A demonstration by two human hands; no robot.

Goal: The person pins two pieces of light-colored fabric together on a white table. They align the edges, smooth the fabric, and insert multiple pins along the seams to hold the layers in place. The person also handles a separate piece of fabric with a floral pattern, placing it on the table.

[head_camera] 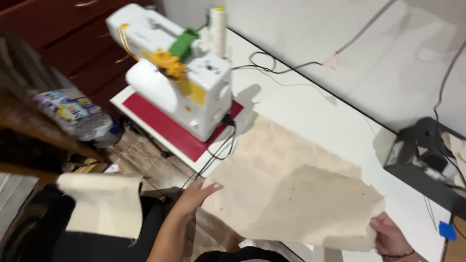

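head view, tilted, looking down, close over white table (310,116)

The person's left hand (194,196) and forearm at the lower middle of the frame are bare and sleeveless with longish pale nails, while the right hand (388,235) at the lower right wears a thin reddish bracelet (398,255) at the wrist.
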